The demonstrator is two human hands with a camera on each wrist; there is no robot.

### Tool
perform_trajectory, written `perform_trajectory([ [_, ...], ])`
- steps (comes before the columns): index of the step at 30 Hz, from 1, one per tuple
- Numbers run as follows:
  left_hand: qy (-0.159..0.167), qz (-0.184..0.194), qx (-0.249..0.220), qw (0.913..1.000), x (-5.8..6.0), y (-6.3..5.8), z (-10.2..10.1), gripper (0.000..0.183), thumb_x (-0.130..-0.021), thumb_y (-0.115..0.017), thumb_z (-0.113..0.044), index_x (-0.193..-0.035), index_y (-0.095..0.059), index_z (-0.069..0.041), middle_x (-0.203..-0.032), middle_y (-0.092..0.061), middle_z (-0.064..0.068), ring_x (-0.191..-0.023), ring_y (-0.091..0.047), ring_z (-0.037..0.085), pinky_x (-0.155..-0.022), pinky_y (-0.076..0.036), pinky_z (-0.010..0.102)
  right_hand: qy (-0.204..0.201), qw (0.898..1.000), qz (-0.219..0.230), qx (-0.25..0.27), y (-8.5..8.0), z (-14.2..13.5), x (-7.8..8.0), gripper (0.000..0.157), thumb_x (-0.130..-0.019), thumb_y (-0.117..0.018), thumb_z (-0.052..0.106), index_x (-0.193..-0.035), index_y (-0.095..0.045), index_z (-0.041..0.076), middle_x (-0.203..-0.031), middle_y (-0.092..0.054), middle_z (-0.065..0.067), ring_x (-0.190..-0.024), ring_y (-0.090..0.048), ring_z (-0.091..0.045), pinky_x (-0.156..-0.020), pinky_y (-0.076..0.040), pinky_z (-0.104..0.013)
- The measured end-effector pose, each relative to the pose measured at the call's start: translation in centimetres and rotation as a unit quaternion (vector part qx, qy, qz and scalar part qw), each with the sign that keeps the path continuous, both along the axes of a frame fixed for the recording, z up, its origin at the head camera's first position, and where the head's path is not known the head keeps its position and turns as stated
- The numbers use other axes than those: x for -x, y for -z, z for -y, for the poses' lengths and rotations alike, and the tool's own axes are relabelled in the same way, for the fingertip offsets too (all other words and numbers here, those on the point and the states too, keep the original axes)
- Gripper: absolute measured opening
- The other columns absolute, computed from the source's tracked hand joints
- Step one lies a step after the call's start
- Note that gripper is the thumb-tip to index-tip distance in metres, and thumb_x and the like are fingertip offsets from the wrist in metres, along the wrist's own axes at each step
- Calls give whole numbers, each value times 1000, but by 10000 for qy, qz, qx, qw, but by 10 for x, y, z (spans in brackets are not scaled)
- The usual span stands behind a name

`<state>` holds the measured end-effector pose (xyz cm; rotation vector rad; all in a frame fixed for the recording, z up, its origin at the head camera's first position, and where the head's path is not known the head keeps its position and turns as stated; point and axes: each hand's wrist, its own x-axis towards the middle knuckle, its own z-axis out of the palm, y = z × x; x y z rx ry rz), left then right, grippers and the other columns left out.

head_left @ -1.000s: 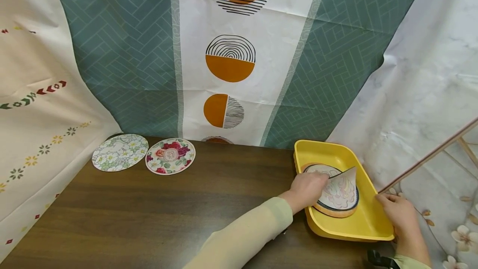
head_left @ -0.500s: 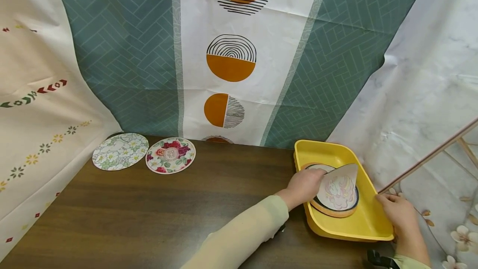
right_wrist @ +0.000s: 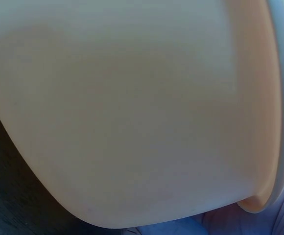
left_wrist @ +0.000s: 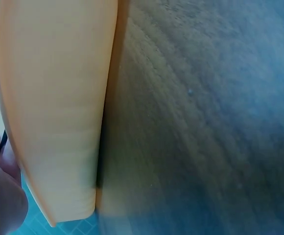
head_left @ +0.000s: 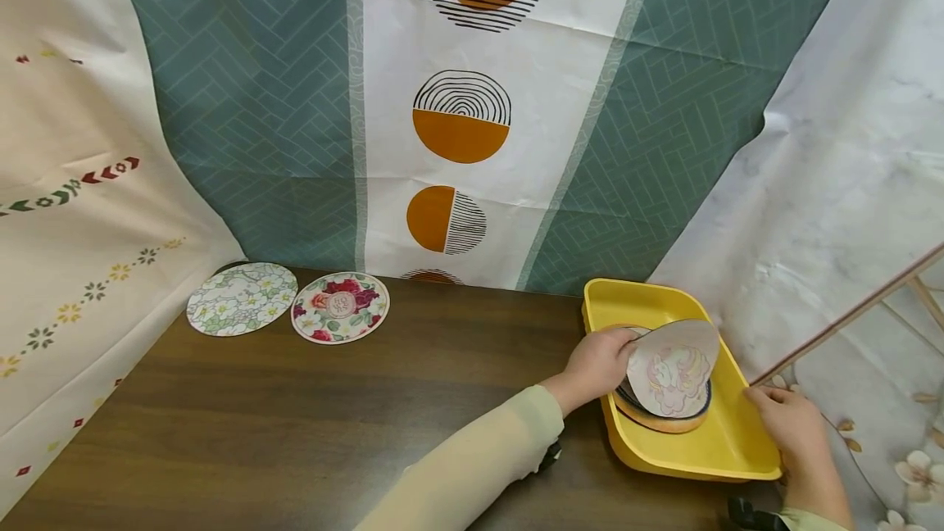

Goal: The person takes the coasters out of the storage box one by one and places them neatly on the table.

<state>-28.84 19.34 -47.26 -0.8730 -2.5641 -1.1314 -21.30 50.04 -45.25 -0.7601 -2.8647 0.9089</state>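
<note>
pinches, between bent thumb and fingers of the left hand (head_left: 601, 359), the left edge of a pink-printed disc (head_left: 674, 371); holds it tilted above a dark-rimmed disc (head_left: 631, 401) and a tan round base (head_left: 664, 425), all within the yellow tray (head_left: 741, 449); compared with a second ago, presents noticeably more of the printed face to the head view, with the upper edge swung up and slightly rightward, toward the right wall of the tray; reads, as a judgement, as separation of the uppermost disc from the pile, well begun but not yet carried clear of the tray; too hidden behind the fingers and the disc itself to tell about any remaining contact at the lower edge; grips the right rim of the tray with bent fingers of the right hand (head_left: 789, 420), without visible shift over the same second; probably serves, in this way, to steady the tray during the lift; in the left wrist view, offers a glimpse of bent fingers and a thin dark edge beside the tray's outer wall; in the right wrist view, offers the tray wall alone, without fingers; at far left on the table (head_left: 295, 424), includes a green-white floral disc (head_left: 242, 299) just beside a red-rose disc (head_left: 340, 307), both unmoved and well apart from the hands.
</note>
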Motion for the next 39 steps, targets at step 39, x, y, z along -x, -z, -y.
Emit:
perform_trajectory([
  [39, 54, 2413, -3806, 8927, 11, 17, 57, 18, -109, -69, -1, -124, -78, 5, -90, -75, 3, -70, -74, 13, -67, -66, 32, 95, 9998, 114, 97, 0, 1, -2, 65, -114, -53, 39, -139, -57, -21, -138, -51, -46, -110, -60, -51, -79, -60, -49],
])
